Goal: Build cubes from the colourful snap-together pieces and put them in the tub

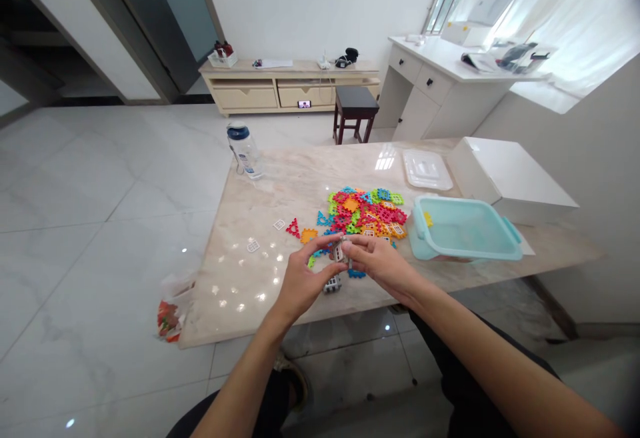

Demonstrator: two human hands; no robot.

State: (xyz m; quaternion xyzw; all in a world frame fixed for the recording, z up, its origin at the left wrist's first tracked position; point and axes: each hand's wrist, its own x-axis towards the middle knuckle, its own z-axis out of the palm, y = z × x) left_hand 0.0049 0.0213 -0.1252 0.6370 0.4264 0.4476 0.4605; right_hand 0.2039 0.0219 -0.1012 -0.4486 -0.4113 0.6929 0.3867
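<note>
Near the front edge of the marble-topped table (235, 225), my left hand (307, 275) and my right hand (377, 259) meet, closed on a small grey-and-white toy building piece (339, 251) with a window-like grid. Fingers cover part of it. Just below it on the table rests a grey building piece (332, 284) with a white window grid. Behind my hands spreads a heap of colourful interlocking plastic pieces (367, 210). A red triangle piece (293, 228), an orange square piece (309, 235) and a white window insert (253, 245) lie to the left.
A light-blue plastic bin (465, 228) stands right of the heap, before a white box (515, 171). Behind it lies a clear lid (427, 169). A water bottle (247, 153) stands at the far left corner. A dark stool (357, 103) is beyond the table.
</note>
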